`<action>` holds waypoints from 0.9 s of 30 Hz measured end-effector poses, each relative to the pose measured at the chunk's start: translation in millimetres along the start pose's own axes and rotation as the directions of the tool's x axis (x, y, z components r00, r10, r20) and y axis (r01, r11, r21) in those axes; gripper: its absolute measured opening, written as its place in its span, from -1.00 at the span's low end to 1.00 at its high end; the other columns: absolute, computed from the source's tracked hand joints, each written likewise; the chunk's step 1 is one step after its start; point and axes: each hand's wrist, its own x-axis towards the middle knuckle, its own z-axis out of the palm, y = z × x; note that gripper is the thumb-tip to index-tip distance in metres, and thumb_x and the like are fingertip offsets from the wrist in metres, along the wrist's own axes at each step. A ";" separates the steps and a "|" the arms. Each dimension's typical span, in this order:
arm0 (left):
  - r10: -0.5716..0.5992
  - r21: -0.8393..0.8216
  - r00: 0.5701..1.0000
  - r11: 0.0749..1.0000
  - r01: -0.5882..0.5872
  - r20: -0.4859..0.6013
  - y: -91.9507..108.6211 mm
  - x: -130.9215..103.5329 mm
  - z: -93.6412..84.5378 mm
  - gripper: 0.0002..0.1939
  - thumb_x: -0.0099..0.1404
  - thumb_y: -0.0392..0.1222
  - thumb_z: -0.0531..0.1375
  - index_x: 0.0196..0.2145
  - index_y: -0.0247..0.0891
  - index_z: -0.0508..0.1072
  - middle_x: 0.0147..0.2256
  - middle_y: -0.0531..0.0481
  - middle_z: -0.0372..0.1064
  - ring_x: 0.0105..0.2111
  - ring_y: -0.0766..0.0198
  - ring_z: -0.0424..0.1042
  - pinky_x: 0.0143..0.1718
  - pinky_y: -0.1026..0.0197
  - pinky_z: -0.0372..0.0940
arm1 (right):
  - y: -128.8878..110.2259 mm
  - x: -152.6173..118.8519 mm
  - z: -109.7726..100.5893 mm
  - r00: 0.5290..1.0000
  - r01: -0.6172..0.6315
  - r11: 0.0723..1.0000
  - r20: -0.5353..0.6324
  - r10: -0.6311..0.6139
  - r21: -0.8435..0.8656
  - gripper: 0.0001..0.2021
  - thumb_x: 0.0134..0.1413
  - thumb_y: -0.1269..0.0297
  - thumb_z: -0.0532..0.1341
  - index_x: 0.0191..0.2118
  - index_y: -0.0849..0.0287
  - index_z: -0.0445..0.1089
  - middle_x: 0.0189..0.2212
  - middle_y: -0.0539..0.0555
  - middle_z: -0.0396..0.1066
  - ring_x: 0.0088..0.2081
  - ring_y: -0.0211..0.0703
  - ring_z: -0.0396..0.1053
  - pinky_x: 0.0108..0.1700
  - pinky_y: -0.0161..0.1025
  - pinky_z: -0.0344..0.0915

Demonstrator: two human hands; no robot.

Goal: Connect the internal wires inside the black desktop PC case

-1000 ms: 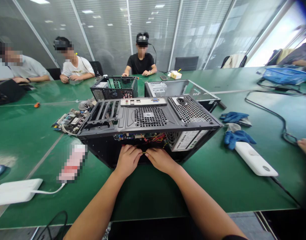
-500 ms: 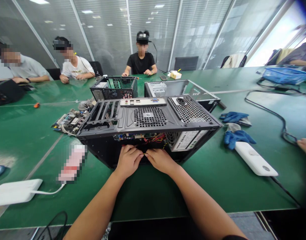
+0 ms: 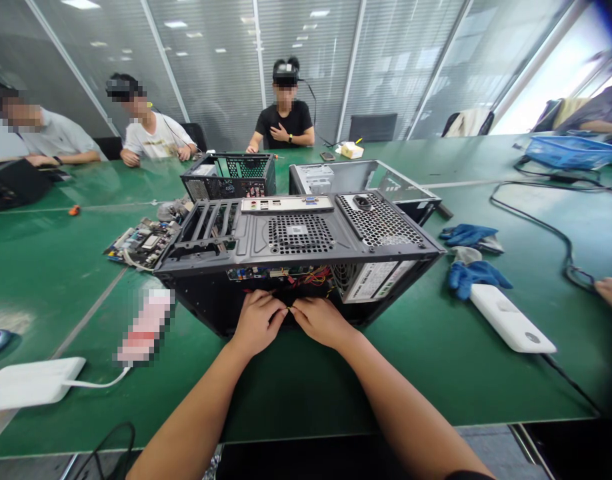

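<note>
A black computer case (image 3: 256, 247) stands in front of me with its open side toward me. My left hand (image 3: 259, 323) and my right hand (image 3: 321, 323) meet at that opening, both closed with fingertips nearly touching. Between them they pinch a thin yellow wire (image 3: 289, 309), of which only a short piece shows. Red and yellow cables (image 3: 313, 276) run inside, beside the power supply (image 3: 376, 280) at the right. Part of a circuit board (image 3: 271, 272) shows under the case's top edge. What lies deeper behind my hands is hidden.
Left of the case lies a loose circuit board (image 3: 146, 241); two more open cases (image 3: 231, 177) stand behind. Blue gloves (image 3: 479, 275) and a white power bank (image 3: 509, 320) are at the right. Another power bank (image 3: 33, 383) lies left. A co-worker's hand (image 3: 611, 290) rests at the right edge.
My hands have hardly moved and keep their pinch on the wire. Across the table, a person in black has raised one hand to the chest.
</note>
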 end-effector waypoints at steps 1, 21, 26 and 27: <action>0.012 0.008 1.000 1.000 -0.012 -0.002 0.3 -0.3 0.1 -0.87 0.36 -0.20 0.14 -0.31 -0.16 0.49 -0.36 0.00 0.46 -0.14 0.10 0.34 -0.13 0.06 0.18 | -0.5 0.0 -0.3 1.000 -0.006 1.000 0.007 0.006 -0.005 -0.77 0.35 0.31 0.03 -0.28 0.17 0.41 -0.37 0.07 0.47 -0.33 -0.20 0.38 -0.29 -0.29 0.10; 0.037 0.050 0.999 0.998 -0.038 0.035 -1.4 -0.9 0.6 -0.82 0.42 -0.17 0.10 -0.27 -0.16 0.50 -0.35 -0.01 0.47 -0.18 0.12 0.33 -0.15 0.07 0.19 | -0.7 0.6 -1.5 0.999 -0.006 1.000 0.033 0.007 -0.010 -0.74 0.38 0.25 0.03 -0.29 0.18 0.41 -0.37 0.07 0.47 -0.33 -0.20 0.39 -0.32 -0.28 0.07; 0.037 0.055 0.999 0.998 -0.038 0.026 -1.9 -1.1 1.7 -0.83 0.41 -0.19 0.11 -0.28 -0.17 0.49 -0.36 -0.01 0.45 -0.18 0.11 0.33 -0.15 0.07 0.20 | 0.2 0.1 -1.3 1.000 0.010 1.000 0.017 -0.010 -0.004 -0.76 0.37 0.28 0.04 -0.28 0.17 0.40 -0.36 0.06 0.47 -0.32 -0.20 0.39 -0.31 -0.28 0.06; 0.043 0.052 0.999 0.998 -0.044 0.019 -2.2 -1.2 2.1 -0.84 0.41 -0.20 0.11 -0.28 -0.17 0.49 -0.36 -0.01 0.45 -0.18 0.11 0.34 -0.14 0.07 0.20 | 0.2 -0.2 -1.3 1.000 0.012 1.000 0.012 -0.012 -0.004 -0.77 0.37 0.28 0.04 -0.28 0.17 0.40 -0.36 0.06 0.47 -0.31 -0.20 0.39 -0.31 -0.28 0.06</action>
